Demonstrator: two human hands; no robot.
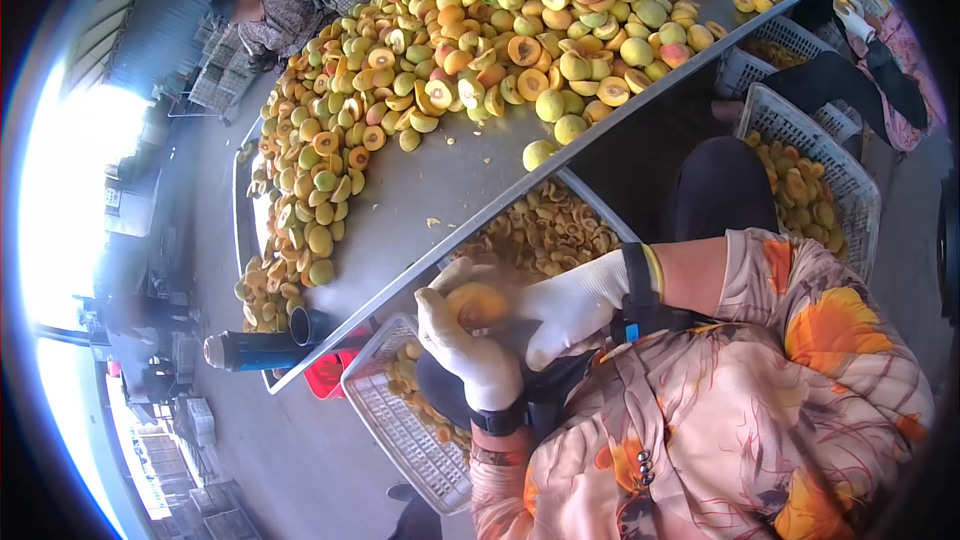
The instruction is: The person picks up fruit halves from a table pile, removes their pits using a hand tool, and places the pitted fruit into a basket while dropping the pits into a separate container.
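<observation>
My left hand [455, 345], in a white glove, is wrapped round a yellow-orange fruit [478, 307]. Close on its right is my right hand [578, 308], also gloved, with its fingers curled and partly blurred; what it holds I cannot make out. Both hands are above my lap, at the near edge of a metal table [440, 180] heaped with halved and whole fruit [480, 50]. Below and behind the hands, a crate [600, 210] contains many small fruit pieces.
White crates with fruit stand at the right [862, 175] and lower left [385, 430]. A blue cylinder [255, 351] and dark cup [309, 325] are by the table's left corner, near a red container [328, 376]. People are at the upper left [285, 20] and upper right [850, 80].
</observation>
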